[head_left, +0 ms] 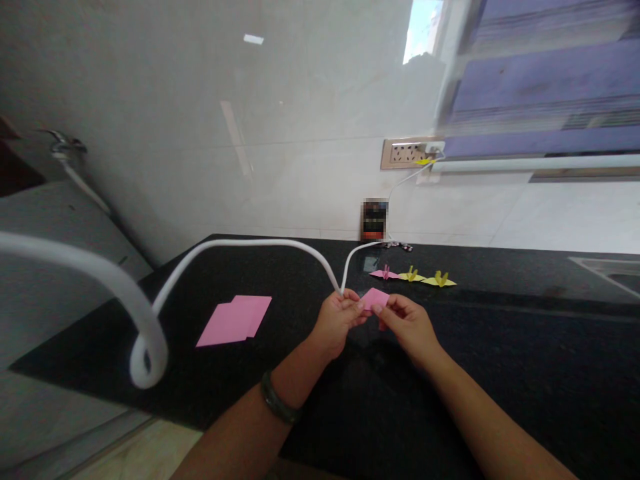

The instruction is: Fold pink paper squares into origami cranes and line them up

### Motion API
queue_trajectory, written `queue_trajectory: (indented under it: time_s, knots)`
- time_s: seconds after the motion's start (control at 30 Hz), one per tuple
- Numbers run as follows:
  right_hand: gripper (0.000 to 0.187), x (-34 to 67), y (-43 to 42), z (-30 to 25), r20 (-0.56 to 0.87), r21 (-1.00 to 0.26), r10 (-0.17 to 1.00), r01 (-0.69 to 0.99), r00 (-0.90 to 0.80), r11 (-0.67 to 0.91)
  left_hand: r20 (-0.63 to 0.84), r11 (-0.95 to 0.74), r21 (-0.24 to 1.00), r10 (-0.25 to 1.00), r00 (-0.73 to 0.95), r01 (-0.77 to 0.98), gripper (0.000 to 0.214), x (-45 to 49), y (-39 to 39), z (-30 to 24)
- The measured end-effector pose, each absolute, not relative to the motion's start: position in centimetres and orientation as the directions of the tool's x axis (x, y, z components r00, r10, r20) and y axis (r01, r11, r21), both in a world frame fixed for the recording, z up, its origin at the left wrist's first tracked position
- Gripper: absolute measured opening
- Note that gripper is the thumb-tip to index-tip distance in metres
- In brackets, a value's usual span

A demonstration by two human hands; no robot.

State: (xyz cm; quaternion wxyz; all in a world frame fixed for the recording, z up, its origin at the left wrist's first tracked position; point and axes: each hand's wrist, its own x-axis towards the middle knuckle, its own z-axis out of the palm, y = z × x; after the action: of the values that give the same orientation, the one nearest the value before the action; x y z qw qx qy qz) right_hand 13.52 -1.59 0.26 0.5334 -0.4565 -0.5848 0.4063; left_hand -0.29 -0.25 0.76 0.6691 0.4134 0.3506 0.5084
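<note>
Between my two hands is a small folded piece of pink paper (375,298), held above the dark countertop. My left hand (337,323) pinches its left corner, and my right hand (409,327) grips its right side with thumb and fingers. Just beyond my hands stand folded paper cranes in a row: a pink crane (385,273), a yellow crane (411,275) and another yellow crane (440,279). Off to the left, overlapping pink paper sheets (234,321) lie flat on the counter.
A thick white cable (260,243) loops across the left side and passes close by my left hand. A phone-like device (375,219), its screen blurred, leans against the wall below a socket panel (407,154). A sink edge (607,273) shows at the right.
</note>
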Motion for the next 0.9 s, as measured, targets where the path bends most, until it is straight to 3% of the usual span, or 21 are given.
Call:
queue_trajectory:
  time_s: [0.23, 0.4, 0.63, 0.9]
  knots:
    - [0.023, 14.11, -1.37, -0.03, 0.332, -0.932, 0.943, 0.154, 0.002, 0.327, 0.032, 0.018, 0.984, 0.961, 0.276, -0.176, 0.026, 0.03, -0.63, 0.58]
    - [0.019, 14.1, -1.67, 0.5, 0.423, -0.852, 0.903, 0.305, -0.079, 0.426, 0.076, -0.038, 0.985, 0.97, 0.231, -0.166, 0.024, -0.14, -0.56, 0.75]
    - [0.024, 13.95, -1.56, 0.1, 0.273, -0.958, 0.959, 0.065, -0.072, 0.278, 0.024, 0.011, 0.982, 0.983, 0.184, -0.189, 0.024, -0.37, -0.36, 0.88]
    - [0.018, 13.88, -1.63, 0.04, 0.236, -0.972, 0.97, -0.001, -0.056, 0.236, 0.055, -0.006, 0.972, 0.978, 0.202, -0.237, 0.021, -0.2, -0.58, 0.76]
